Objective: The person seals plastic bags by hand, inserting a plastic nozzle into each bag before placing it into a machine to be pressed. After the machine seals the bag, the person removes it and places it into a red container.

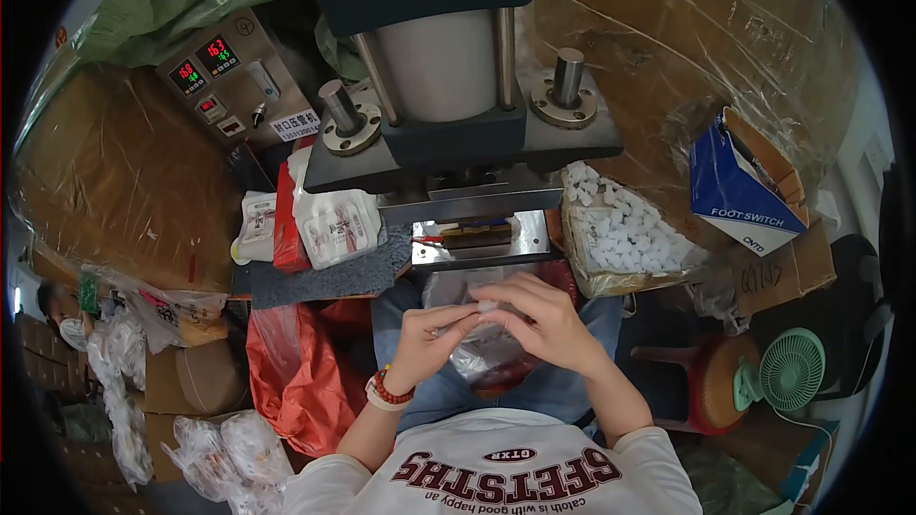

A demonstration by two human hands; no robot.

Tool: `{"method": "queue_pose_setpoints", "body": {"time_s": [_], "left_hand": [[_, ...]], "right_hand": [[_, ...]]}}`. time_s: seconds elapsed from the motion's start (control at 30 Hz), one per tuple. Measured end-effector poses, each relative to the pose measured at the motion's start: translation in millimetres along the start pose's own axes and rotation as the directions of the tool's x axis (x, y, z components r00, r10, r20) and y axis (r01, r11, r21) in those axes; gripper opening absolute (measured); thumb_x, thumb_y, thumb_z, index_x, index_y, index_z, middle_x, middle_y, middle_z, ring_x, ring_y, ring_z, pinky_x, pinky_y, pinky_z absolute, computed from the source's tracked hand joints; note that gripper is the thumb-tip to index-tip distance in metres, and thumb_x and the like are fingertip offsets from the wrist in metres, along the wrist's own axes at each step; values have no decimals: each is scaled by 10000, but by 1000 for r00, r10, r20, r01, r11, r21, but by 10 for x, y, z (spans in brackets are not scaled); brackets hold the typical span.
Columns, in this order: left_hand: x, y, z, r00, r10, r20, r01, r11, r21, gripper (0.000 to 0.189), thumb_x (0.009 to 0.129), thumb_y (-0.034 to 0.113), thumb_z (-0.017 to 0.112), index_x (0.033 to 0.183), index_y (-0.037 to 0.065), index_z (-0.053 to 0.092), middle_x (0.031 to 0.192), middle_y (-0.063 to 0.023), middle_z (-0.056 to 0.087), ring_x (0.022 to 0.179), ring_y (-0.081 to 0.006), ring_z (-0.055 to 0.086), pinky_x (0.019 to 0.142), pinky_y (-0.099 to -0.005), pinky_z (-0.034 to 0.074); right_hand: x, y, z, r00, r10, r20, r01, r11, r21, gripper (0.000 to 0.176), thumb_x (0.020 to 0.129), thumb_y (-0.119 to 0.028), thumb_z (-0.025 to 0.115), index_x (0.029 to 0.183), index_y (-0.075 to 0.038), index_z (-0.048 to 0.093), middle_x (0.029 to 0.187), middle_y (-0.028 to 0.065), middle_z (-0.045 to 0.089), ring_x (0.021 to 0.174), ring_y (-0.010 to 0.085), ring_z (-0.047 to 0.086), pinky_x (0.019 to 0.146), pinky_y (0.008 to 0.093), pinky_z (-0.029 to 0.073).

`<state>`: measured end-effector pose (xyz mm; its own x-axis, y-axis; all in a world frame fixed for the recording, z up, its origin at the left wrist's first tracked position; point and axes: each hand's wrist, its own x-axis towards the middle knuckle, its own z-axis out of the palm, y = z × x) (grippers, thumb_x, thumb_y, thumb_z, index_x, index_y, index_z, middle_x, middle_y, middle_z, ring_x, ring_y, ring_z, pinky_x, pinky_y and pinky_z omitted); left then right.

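Note:
My left hand (pixel 431 336), with a red bead bracelet at its wrist, and my right hand (pixel 546 320) meet in front of the press (pixel 448 124). Between their fingertips is a small whitish piece (pixel 488 306); its exact shape is too small to make out. Both hands are closed in a pinch around it. Just below them, a clear plastic bag (pixel 477 353) lies over my lap. Beyond the fingers is the press's metal opening (pixel 482 236).
An open box of small white pieces (pixel 630 234) stands right of the press. White printed packets (pixel 336 229) lie on the left. A control box (pixel 224 76) with lit displays, a foot switch box (pixel 749 191), a green fan (pixel 790 369) and a red bag (pixel 296 381) surround me.

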<state>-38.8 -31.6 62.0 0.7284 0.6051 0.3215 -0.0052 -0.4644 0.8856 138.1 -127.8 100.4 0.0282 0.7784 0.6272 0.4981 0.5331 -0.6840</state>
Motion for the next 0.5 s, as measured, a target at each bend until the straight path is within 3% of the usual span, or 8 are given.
{"method": "queue_pose_setpoints", "body": {"time_s": [0.03, 0.07, 0.17, 0.27, 0.3, 0.37, 0.43, 0.5], "left_hand": [[11, -46, 35, 986, -161, 49, 165, 982, -95, 173, 867, 97, 681, 1006, -5, 704, 866, -98, 720, 737, -86, 644, 656, -224, 496], [18, -78, 60, 985, -162, 51, 167, 981, -96, 173, 867, 97, 681, 1006, -5, 704, 866, -98, 720, 737, -86, 644, 656, -224, 496], [4, -202, 122, 970, -213, 116, 236, 938, -253, 162, 882, 129, 683, 932, -24, 705, 752, -20, 681, 679, -35, 549, 585, -210, 449], [-42, -417, 159, 962, -188, 197, 235, 940, -249, 230, 896, 165, 676, 1025, -24, 694, 821, -12, 697, 731, -32, 566, 639, -212, 477], [-21, -467, 200, 946, -274, 175, 315, 907, -280, 240, 903, 185, 670, 1015, -25, 695, 821, -15, 695, 728, -35, 569, 639, -214, 477], [41, -532, 230, 922, -355, 155, 387, 866, -318, 252, 909, 204, 664, 1005, -27, 697, 822, -19, 692, 725, -37, 572, 638, -216, 477], [227, -490, 200, 821, -554, 141, 552, 703, -449, 249, 917, 218, 655, 961, -23, 703, 825, -29, 687, 724, -48, 585, 640, -219, 477], [423, -477, 215, 817, -568, 100, 509, 627, -590, 215, 908, 193, 663, 900, -20, 692, 816, -37, 685, 705, -57, 595, 621, -218, 474]], "right_hand": [[-36, 11, 21, 989, 148, 5, -148, 989, -3, 304, 811, -26, 663, 1115, -13, 644, 971, 127, 651, 851, 262, 627, 769, 329, 501], [-56, 26, 31, 956, 293, 7, -293, 956, -7, 298, 822, -37, 663, 1119, -18, 645, 985, 130, 653, 846, 263, 628, 772, 322, 500], [-76, 85, -5, 906, 423, -30, -421, 906, 56, 339, 828, -34, 661, 1164, -29, 624, 977, 128, 652, 865, 256, 626, 778, 321, 497], [-68, 231, -21, 935, 353, 20, -352, 935, -46, 427, 832, -59, 657, 1248, -40, 560, 1023, 167, 623, 901, 317, 615, 780, 370, 493], [-56, 253, -45, 935, 355, 24, -353, 934, -46, 427, 832, -59, 657, 1248, -40, 560, 1023, 167, 623, 901, 317, 615, 780, 370, 493], [-45, 300, -139, 940, 270, -210, -326, 891, -315, 436, 836, -94, 670, 1249, -25, 547, 1038, 169, 624, 888, 303, 619, 766, 343, 491], [-80, 309, -349, 843, 393, -367, -482, 855, -191, 375, 845, -139, 677, 1183, -6, 582, 1019, 168, 633, 912, 300, 609, 775, 332, 480], [-86, 322, -562, 728, 475, -494, -608, 780, -145, 271, 874, -147, 647, 1097, 6, 624, 980, 165, 638, 934, 310, 590, 798, 358, 468]]}}
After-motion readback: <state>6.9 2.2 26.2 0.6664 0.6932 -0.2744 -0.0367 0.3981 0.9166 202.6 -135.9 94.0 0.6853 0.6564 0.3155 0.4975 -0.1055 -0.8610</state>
